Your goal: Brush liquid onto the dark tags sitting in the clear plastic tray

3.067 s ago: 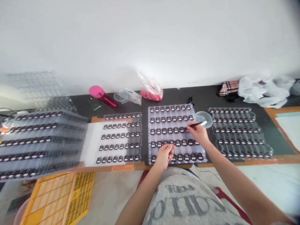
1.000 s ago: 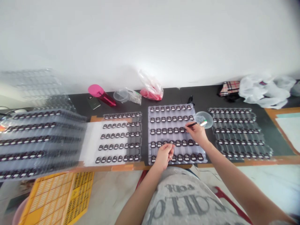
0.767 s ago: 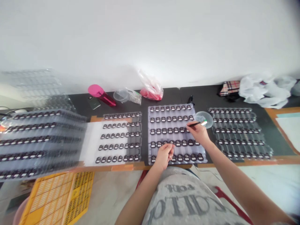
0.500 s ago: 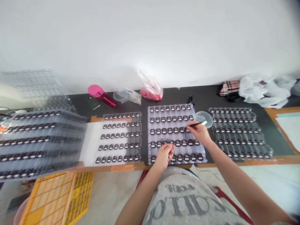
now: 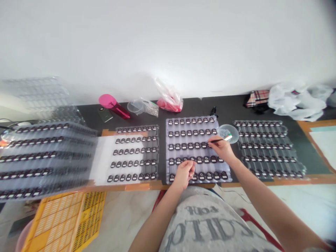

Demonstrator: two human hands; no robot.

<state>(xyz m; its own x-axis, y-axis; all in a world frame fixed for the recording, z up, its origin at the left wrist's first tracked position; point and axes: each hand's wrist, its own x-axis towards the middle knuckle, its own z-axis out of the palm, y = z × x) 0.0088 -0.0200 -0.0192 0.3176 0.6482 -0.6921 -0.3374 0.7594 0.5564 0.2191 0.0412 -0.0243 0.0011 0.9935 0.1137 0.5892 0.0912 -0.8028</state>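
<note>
A clear plastic tray [image 5: 181, 140] in front of me holds rows of small black parts with white labels. My right hand [image 5: 220, 148] grips a thin dark pen-like tool [image 5: 217, 140] over the right end of the tray's middle row. My left hand [image 5: 185, 172] is closed above the lower rows; whatever its curled fingers hold is too small to make out. Just right of the tray sits a round clear dish [image 5: 234, 134], partly behind the tool.
More filled trays stand at the left [image 5: 86, 154], left of centre [image 5: 157, 157] and right [image 5: 286, 154]. Along the wall are a pink bottle [image 5: 114, 106], a bag with red contents [image 5: 170, 104] and white plastic bags [image 5: 296, 101]. A yellow crate [image 5: 60, 220] is below.
My right hand has shifted slightly left with the tool. My left hand has stayed in place.
</note>
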